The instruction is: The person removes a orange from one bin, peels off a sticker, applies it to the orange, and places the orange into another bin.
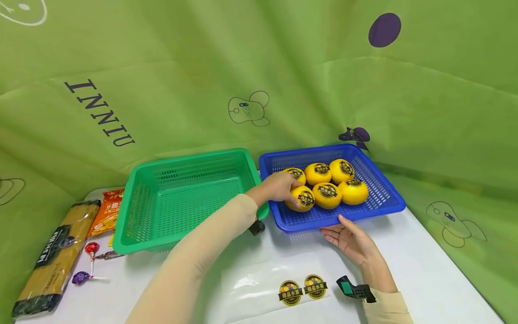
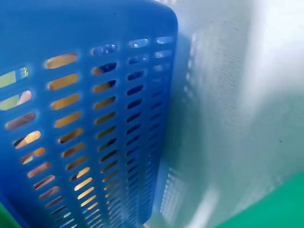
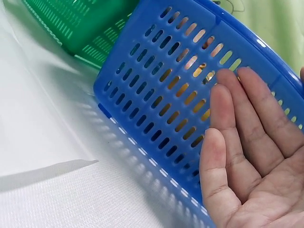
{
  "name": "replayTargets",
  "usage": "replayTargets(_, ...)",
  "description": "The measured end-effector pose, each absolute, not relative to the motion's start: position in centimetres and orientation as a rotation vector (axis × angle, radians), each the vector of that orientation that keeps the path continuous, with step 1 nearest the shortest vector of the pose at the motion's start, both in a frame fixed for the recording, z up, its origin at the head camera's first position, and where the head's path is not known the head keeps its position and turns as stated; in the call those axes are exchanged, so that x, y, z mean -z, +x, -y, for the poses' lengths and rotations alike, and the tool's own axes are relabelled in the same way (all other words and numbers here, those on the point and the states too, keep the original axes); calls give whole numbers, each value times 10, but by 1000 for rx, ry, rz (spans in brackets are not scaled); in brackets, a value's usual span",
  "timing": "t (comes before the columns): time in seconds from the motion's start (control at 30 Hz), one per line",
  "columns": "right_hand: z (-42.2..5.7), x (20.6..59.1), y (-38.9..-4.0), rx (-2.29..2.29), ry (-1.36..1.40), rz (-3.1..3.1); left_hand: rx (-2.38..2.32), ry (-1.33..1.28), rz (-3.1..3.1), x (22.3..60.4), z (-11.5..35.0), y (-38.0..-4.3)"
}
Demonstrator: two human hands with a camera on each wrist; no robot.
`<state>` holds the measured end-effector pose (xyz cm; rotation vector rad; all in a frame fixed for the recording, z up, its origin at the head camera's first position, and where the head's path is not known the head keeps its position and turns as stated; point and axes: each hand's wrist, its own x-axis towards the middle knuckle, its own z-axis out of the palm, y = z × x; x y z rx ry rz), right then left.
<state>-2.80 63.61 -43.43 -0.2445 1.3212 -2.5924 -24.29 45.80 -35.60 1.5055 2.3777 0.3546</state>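
Inside the blue basket (image 1: pixel 301 225) sit several round yellow fruits (image 1: pixel 354 192), each with a black-and-gold sticker. My left hand (image 1: pixel 278 186) reaches over the basket's left rim. Its thumb and fingers grip the front-left yellow fruit (image 1: pixel 304 200), which overlaps the fruit behind it. The left wrist view shows mostly the basket's slotted side wall (image 2: pixel 109 95), with the hand hidden behind it. At the front rim, my right hand (image 1: pixel 352 240) is palm up, thumb at the edge. In the right wrist view its extended fingers (image 3: pixel 221 111) are close by the slotted wall.
A green basket (image 1: pixel 194 204) stands left of the blue one. Beyond it lie an orange snack packet (image 1: pixel 107 211), a noodle pack (image 1: pixel 60 256) and lollipops (image 1: pixel 81 277). In front, a clear sheet bears two stickers (image 1: pixel 290 293). Green cloth (image 1: pixel 182 90) hangs behind.
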Motion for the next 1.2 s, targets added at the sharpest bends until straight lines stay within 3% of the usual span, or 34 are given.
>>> replayTargets(1.2, -635, 437, -30, 2610, -247, -1331, -199, 1508, -2296, 359, -471, -244)
